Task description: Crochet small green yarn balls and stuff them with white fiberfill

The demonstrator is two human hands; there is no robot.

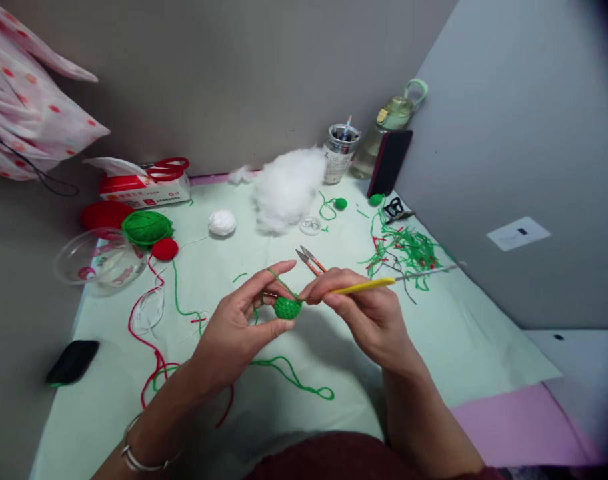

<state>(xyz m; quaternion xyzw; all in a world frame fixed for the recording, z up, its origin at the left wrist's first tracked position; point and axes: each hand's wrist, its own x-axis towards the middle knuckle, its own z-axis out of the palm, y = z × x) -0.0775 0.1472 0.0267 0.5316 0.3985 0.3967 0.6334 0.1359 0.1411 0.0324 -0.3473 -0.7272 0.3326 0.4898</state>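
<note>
A small green crocheted piece (287, 307) is held between the fingers and thumb of my left hand (247, 317). Green yarn runs over the raised left index finger down to the piece. My right hand (361, 310) grips a crochet hook with a yellow handle (364, 286), its tip at the top edge of the green piece. Just beyond my right fingers lie thread snips (311, 260) with orange handles, blades pointing away. A loop of green yarn (297, 380) rests on the table below my hands.
White stuffing (289, 190) sits at the back centre, beside a pen cup (340, 153). Yarn scraps (414, 250) are piled at the right. Yarn balls (147, 228), a plastic bowl (101, 260) and a red-and-white box (147, 187) stand at the left; a black object (73, 363) is nearer.
</note>
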